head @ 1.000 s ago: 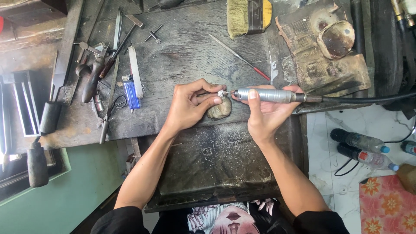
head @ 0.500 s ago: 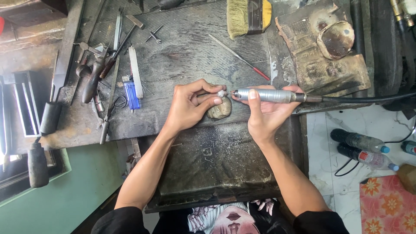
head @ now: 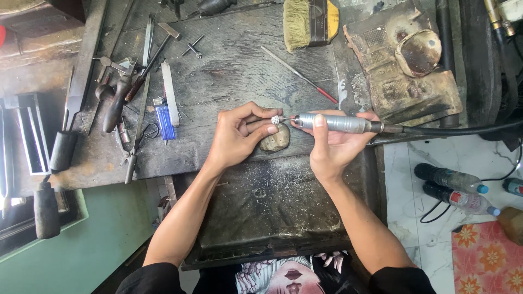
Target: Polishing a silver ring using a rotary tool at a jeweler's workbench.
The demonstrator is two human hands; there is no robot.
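Worn, dark and scarred, the bench [head: 229, 71] carries a jeweller's clutter over a white tiled floor. At its near edge the left hand [head: 237, 139] is pinched shut on a small silver ring [head: 276, 120], held just above a rounded bench peg [head: 275, 139]. The right hand [head: 332, 147] is closed around a metal rotary handpiece [head: 338, 123], its tip at the ring; a black flexible shaft [head: 452, 130] runs off right.

Judgement: the work would go best with the ring braced on the peg, light pressure, and fingertips kept clear of the tip.

Surroundings: a needle file [head: 298, 73] and a bristle brush [head: 308, 22] lie far; a blue lighter [head: 164, 122], hammer [head: 155, 51] and hand tools lie left; a charred soldering block [head: 406, 71] sits far right. None obstructs the hands. Only the shaft crosses the bench edge, and could drag.
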